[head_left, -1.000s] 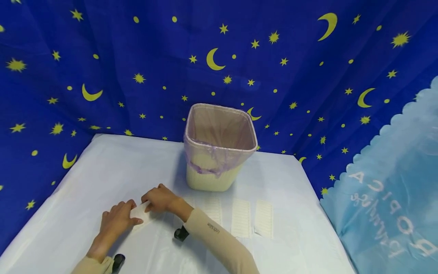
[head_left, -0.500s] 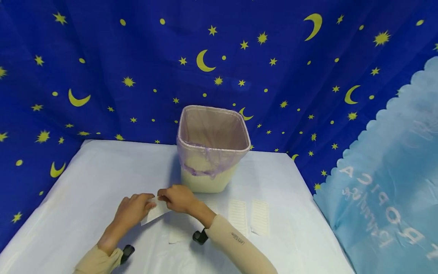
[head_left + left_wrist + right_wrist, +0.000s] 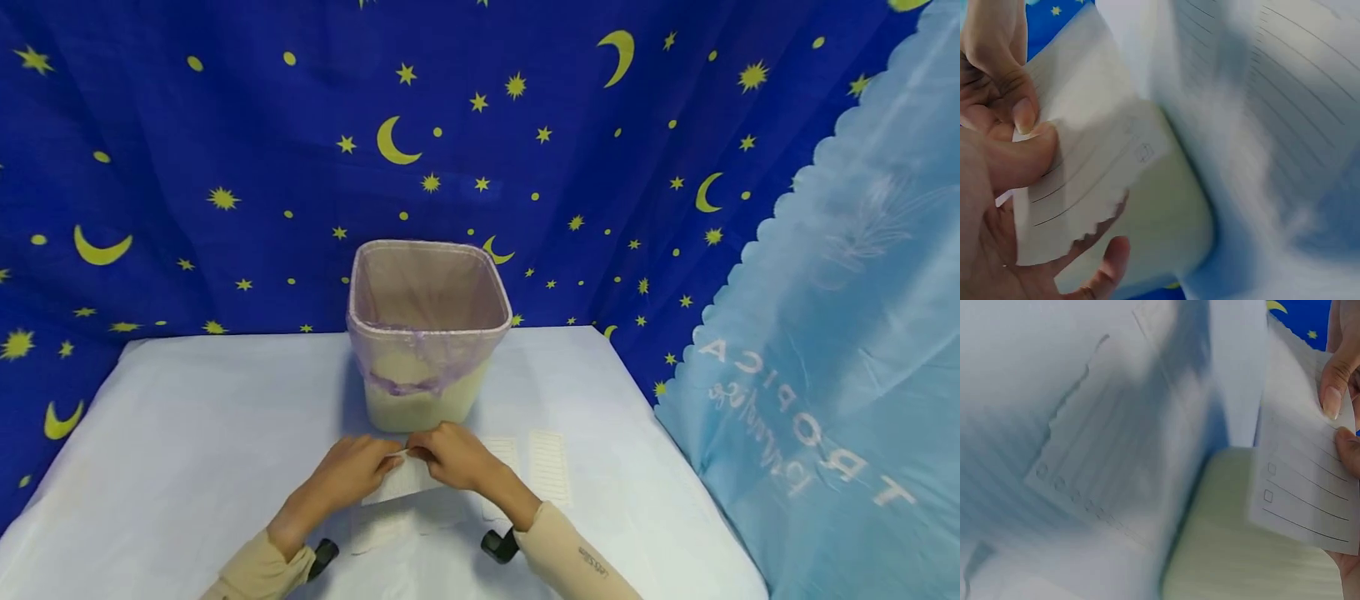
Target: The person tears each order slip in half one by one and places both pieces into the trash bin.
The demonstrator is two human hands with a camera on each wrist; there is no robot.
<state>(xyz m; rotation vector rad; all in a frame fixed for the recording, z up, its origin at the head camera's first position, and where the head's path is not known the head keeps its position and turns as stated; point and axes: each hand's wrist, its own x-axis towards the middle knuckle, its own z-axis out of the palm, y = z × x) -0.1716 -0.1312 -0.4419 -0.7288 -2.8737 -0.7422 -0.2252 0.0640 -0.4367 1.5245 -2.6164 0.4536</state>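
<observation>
In the head view my left hand (image 3: 348, 471) and right hand (image 3: 456, 457) are side by side just in front of the bin, pinching the top edge of a sheet of lined notepaper (image 3: 405, 481) between thumbs and fingers. The sheet hangs over the table. Printed lines and small checkboxes show on this notepaper (image 3: 1094, 169) in the left wrist view, where one edge is ragged. Both thumb tips meet close together at the pinched edge. Behind the sheet stands a cream waste bin (image 3: 412, 408) with a purple bag liner (image 3: 405, 367) folded over its rim.
Several more lined sheets lie on the white-covered table (image 3: 225, 400), among them a sheet (image 3: 550, 467) to the right and another sheet (image 3: 375, 529) below the hands. A starry blue curtain (image 3: 300, 125) closes the back; a light blue cloth (image 3: 847, 333) hangs at the right.
Both hands, pinching the sheet, have moved right from left of the bin to in front of it, and closer together. The head view has turned right. A sheet beneath has come into view.
</observation>
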